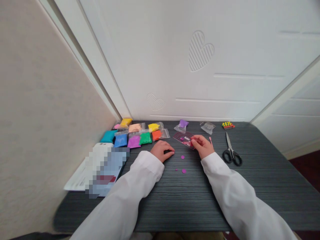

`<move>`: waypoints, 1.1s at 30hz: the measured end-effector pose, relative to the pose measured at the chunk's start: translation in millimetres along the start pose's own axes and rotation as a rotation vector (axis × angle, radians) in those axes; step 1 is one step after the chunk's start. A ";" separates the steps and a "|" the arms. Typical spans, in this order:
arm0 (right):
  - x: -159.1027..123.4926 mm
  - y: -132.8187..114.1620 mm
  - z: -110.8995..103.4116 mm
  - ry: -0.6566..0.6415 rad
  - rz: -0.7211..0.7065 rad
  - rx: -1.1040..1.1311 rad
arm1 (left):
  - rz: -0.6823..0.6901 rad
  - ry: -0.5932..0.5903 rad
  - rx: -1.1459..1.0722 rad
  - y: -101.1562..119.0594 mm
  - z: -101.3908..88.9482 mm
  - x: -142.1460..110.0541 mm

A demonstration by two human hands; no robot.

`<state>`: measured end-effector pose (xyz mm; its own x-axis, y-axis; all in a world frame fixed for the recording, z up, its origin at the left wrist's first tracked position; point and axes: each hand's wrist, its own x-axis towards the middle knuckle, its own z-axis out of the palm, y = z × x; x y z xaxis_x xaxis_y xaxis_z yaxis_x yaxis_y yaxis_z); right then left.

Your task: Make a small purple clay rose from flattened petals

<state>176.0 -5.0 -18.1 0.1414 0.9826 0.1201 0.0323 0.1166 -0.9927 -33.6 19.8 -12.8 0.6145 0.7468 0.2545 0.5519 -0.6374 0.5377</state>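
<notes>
My right hand [203, 146] pinches the near corner of a small clear plastic bag [184, 137] holding pink and purple bits, just above the dark table [262, 186]. My left hand [162, 150] rests on the table with fingers curled, pressing down on something I cannot make out. Three small purple clay pieces [183, 164] lie on the table between and in front of my hands. A thin pink stick [210, 140] lies just right of my right hand.
Several bags of coloured clay [135, 135] sit at the back left, a purple clay bag [182, 125] and an empty clear bag [207, 127] behind my hands. Scissors [231, 153] lie to the right, a small colourful item [228, 125] at the back. Papers [100, 170] overhang the left edge.
</notes>
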 end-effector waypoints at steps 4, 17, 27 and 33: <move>1.9 5.1 2.7 -0.074 -0.016 -0.038 | -0.023 0.032 0.023 -0.8 5.6 1.2; 15.7 12.9 15.9 -0.168 -0.098 -0.335 | -0.093 0.052 -0.093 -14.6 -4.4 -2.9; 8.4 6.3 20.1 -0.197 -0.135 -0.474 | -0.404 -0.031 -0.591 -1.1 -3.3 -3.3; 3.5 -7.4 17.2 -0.099 -0.168 -0.539 | -0.524 0.308 -0.996 -6.4 -7.2 0.8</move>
<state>159.3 0.1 -10.7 -0.0018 0.9688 0.2480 0.5503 0.2081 -0.8086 -40.7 25.7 -10.2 0.2041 0.9761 -0.0744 -0.0737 0.0911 0.9931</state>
